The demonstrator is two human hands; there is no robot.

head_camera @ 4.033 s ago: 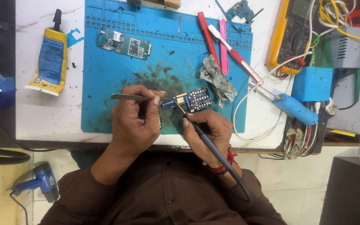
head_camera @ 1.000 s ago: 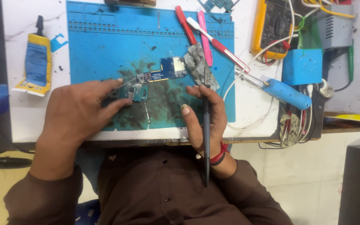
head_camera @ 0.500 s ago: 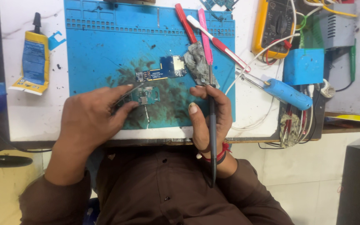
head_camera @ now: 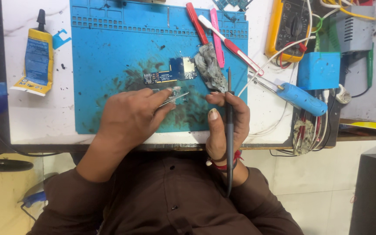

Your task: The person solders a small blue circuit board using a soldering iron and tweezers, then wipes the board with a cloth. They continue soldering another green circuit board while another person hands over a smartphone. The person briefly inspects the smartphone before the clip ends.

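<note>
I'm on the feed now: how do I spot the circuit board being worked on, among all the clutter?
Find the big blue work mat covering the white bench. Near its middle, just beyond the left hand with the tweezers, lies the circuit board. It is the only flat blue piece with a pale metal square, left of a crumpled grey rag.

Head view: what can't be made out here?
- Tweezers: the grip end is hidden inside the left hand.
- Small part at the tweezer tips: too small to identify.
- Multimeter: top cut off by the frame edge.
- Probe in the right hand: its cable is not traceable.
</note>
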